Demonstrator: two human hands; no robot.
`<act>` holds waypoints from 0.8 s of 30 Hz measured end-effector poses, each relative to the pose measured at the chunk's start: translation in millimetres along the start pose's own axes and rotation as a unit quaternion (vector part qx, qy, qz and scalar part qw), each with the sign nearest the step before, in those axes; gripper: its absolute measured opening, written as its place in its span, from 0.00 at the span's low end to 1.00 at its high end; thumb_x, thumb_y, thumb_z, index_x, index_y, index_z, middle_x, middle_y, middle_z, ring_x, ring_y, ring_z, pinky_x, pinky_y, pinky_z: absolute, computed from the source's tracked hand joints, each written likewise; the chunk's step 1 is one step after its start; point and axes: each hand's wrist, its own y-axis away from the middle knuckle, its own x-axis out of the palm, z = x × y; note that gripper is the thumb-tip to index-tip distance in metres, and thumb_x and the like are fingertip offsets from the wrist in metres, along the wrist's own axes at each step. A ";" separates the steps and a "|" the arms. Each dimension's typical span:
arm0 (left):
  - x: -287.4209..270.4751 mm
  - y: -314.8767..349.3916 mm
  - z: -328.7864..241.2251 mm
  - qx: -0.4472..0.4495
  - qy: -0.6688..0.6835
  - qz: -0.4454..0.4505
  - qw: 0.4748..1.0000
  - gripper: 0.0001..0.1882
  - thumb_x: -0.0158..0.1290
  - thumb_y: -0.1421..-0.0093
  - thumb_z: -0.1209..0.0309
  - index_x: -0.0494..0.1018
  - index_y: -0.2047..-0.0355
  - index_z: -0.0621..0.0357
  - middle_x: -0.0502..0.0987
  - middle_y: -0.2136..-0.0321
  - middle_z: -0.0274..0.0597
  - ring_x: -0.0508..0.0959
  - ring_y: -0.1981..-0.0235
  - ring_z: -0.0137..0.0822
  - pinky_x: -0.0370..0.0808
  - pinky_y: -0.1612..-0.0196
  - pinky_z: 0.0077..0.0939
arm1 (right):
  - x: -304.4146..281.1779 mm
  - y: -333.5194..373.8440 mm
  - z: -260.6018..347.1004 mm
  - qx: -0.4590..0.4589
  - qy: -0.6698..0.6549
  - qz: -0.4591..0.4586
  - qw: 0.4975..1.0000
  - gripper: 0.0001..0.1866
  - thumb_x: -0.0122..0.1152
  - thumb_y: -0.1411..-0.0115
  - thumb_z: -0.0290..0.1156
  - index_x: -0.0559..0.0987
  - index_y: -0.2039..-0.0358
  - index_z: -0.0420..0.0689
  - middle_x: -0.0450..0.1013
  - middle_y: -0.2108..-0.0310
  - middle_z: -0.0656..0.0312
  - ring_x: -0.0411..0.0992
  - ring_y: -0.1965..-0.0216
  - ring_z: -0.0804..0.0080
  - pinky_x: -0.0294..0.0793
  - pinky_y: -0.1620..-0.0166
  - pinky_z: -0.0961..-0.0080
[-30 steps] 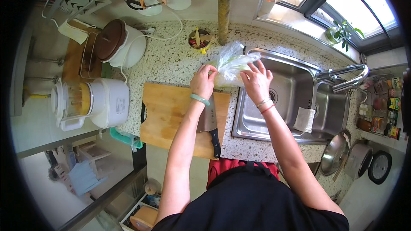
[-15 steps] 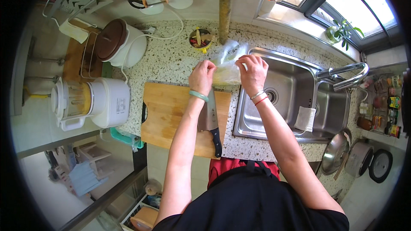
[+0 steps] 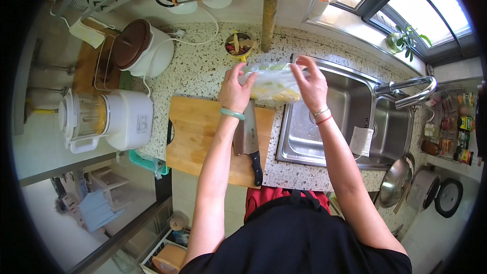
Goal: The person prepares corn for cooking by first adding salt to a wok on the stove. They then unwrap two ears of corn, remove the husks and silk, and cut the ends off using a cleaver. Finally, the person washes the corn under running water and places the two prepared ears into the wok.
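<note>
A clear plastic bag (image 3: 274, 82) with yellow-green pieces in it lies on the counter between my hands, its film crumpled. My left hand (image 3: 235, 91) is at the bag's left edge, thumb and fingers apart against the film. At the right edge, my right hand (image 3: 312, 86) has its fingers spread, slightly blurred, the thumb near the plastic. Below my left hand, a cleaver with a black handle (image 3: 256, 168) rests on the wooden cutting board (image 3: 200, 132), its blade tip close to the bag.
Right of the bag is a steel double sink (image 3: 345, 96) with a faucet (image 3: 411, 94). A small bowl of cut pieces (image 3: 238, 45) stands behind. On the left are a white pot with a brown lid (image 3: 142, 48) and a blender (image 3: 101, 122).
My hands have moved apart and their pinched fingers have opened. The bag's raised top has dropped and spread sideways between them. The cleaver and board stay put.
</note>
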 end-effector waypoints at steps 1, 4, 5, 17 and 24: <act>1.6 -1.8 -5.0 0.023 -0.037 0.001 0.999 0.21 0.61 0.46 0.56 0.74 0.53 0.47 0.76 0.64 0.38 0.76 0.72 0.34 0.73 0.69 0.29 | 3.6 -2.9 5.4 -0.041 0.063 0.018 0.997 0.20 0.62 0.44 0.48 0.77 0.55 0.51 0.78 0.63 0.64 0.76 0.68 0.67 0.72 0.62 0.70; -0.3 -0.6 -6.2 0.031 -0.068 0.049 0.996 0.17 0.63 0.48 0.57 0.77 0.59 0.48 0.76 0.63 0.39 0.76 0.69 0.39 0.74 0.66 0.32 | 6.0 -3.0 17.5 -0.080 0.237 0.164 0.954 0.13 0.65 0.50 0.44 0.82 0.66 0.54 0.77 0.73 0.69 0.72 0.65 0.70 0.60 0.56 0.67; -1.5 1.0 -3.9 0.034 -0.079 0.067 0.994 0.16 0.63 0.48 0.58 0.77 0.61 0.48 0.76 0.63 0.40 0.76 0.68 0.40 0.74 0.65 0.32 | 4.1 -0.7 15.2 -0.099 0.235 0.172 0.951 0.12 0.65 0.50 0.43 0.82 0.67 0.54 0.76 0.74 0.69 0.72 0.65 0.71 0.60 0.56 0.67; -0.2 32.2 16.9 -0.135 0.444 -0.018 0.885 0.08 0.59 0.43 0.74 0.74 0.64 0.61 0.76 0.71 0.31 0.75 0.74 0.20 0.73 0.70 0.14 | -18.8 40.7 29.7 -0.047 -0.141 0.209 0.966 0.08 0.63 0.47 0.28 0.76 0.66 0.42 0.76 0.69 0.61 0.74 0.66 0.60 0.70 0.57 0.67; -1.0 32.9 22.3 -0.092 0.358 0.049 0.928 0.08 0.58 0.43 0.77 0.71 0.65 0.60 0.74 0.66 0.33 0.74 0.70 0.21 0.74 0.64 0.15 | 21.6 37.7 28.7 -0.103 0.098 0.208 0.968 0.16 0.65 0.48 0.34 0.77 0.58 0.50 0.75 0.67 0.59 0.75 0.72 0.60 0.74 0.68 0.66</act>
